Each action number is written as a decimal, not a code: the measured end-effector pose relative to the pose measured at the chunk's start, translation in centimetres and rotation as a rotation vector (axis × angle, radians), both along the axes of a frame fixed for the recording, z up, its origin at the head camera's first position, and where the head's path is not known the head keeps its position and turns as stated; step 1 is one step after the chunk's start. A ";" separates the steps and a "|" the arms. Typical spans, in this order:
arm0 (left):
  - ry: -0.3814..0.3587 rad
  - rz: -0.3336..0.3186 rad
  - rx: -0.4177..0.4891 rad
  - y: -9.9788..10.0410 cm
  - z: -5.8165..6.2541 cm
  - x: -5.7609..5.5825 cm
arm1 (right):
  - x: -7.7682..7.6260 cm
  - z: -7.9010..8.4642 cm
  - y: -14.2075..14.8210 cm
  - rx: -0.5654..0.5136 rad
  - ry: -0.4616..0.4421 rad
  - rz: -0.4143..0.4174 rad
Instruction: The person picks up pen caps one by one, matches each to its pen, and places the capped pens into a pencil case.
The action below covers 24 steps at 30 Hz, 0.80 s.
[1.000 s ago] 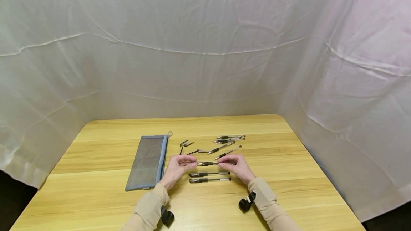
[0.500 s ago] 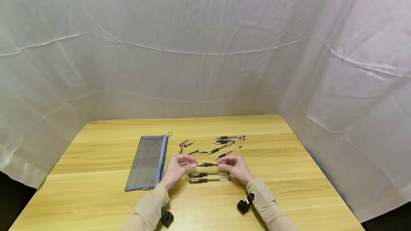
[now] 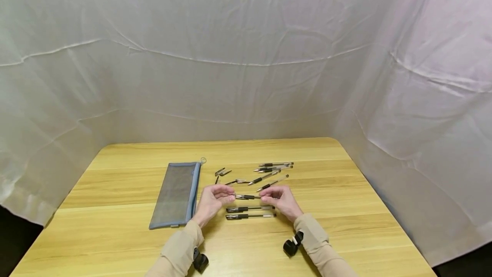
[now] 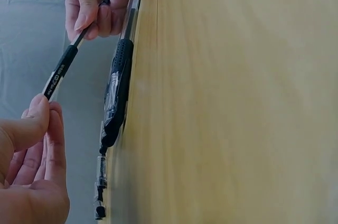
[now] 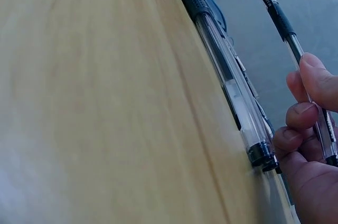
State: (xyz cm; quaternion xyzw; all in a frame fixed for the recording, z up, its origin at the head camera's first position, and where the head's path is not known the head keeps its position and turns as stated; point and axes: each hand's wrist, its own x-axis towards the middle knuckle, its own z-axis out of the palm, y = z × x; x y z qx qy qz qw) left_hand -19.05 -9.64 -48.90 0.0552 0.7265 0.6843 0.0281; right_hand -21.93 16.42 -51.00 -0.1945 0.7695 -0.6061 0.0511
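Observation:
A black gel pen (image 3: 249, 197) is held level between my two hands, above the table. My left hand (image 3: 212, 201) pinches its capped end between thumb and fingers. At the other end my right hand (image 3: 284, 201) grips the clear barrel with thumb and curled fingers. In the left wrist view the pen's black cap (image 4: 54, 80), with pale lettering, shows beside my left fingertips (image 4: 39, 109). Just nearer than the held pen, two capped pens (image 3: 251, 216) lie side by side on the table, caps to the left.
A blue-edged mesh zip pouch (image 3: 174, 195) lies left of my left hand. Several uncapped pens (image 3: 265, 177) lie beyond my right hand, tips to the left. Loose pen caps (image 3: 226, 173) are scattered beyond my left hand. Pale sheeting (image 3: 230, 89) rises behind the wooden table (image 3: 115, 243).
My right wrist has shifted very slightly to the left. Both hands keep hold of the same pen, and the things on the table have not moved.

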 end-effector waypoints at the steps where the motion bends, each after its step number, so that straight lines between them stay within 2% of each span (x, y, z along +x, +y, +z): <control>1: 0.008 0.000 -0.005 0.0 0.0 0.0 | 0.0 0.0 0.0 -0.002 0.001 0.004; 5: 0.027 -0.004 -0.024 0.0 -0.1 0.1 | -0.1 0.0 0.2 0.003 0.005 0.023; 11: -0.032 -0.010 -0.017 -0.3 -0.3 -0.1 | -0.3 0.2 0.6 0.057 0.006 0.048; 18: -0.055 0.001 0.006 -1.3 -0.3 -0.2 | -0.5 0.6 2.3 0.139 -0.041 0.074; 21: -0.067 0.009 -0.004 -1.6 -0.3 -0.2 | -0.6 0.7 2.9 0.205 -0.004 0.083; 24: -0.055 0.017 -0.070 -1.6 -0.4 -0.3 | -0.6 0.7 3.0 0.274 0.051 0.088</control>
